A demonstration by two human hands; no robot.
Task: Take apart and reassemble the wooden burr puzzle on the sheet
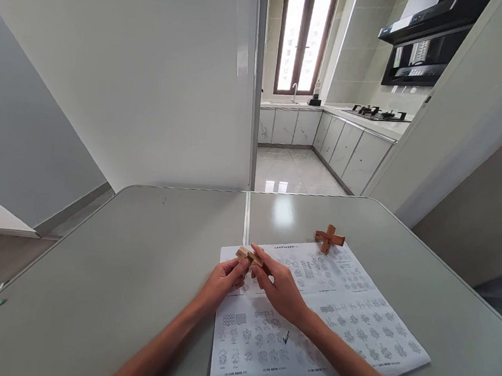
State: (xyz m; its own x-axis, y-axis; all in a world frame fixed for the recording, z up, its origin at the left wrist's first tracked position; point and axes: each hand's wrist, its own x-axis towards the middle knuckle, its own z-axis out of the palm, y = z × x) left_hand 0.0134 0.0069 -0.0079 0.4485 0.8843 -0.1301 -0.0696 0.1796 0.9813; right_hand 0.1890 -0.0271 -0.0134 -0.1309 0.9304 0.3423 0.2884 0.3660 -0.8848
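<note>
Both hands meet over the upper left part of a printed instruction sheet (pixel 269 357). My left hand (pixel 222 281) has its fingers closed on light wooden puzzle pieces (pixel 244 253). From the other side my right hand (pixel 277 283) grips the same pieces between thumb and fingers. How the pieces fit together is partly hidden by the fingers. A darker, cross-shaped wooden puzzle (pixel 329 239) rests at the sheet's far right corner. Small line drawings in rows and a handwritten check mark show on the paper.
The grey table (pixel 156 274) has a seam down its middle. A small green object (pixel 0 302) lies near its left edge. Beyond the table are a white panel (pixel 190 86) and a kitchen with marble-patterned cabinets (pixel 345 144), a gas stove (pixel 378 113) and a window (pixel 305 38).
</note>
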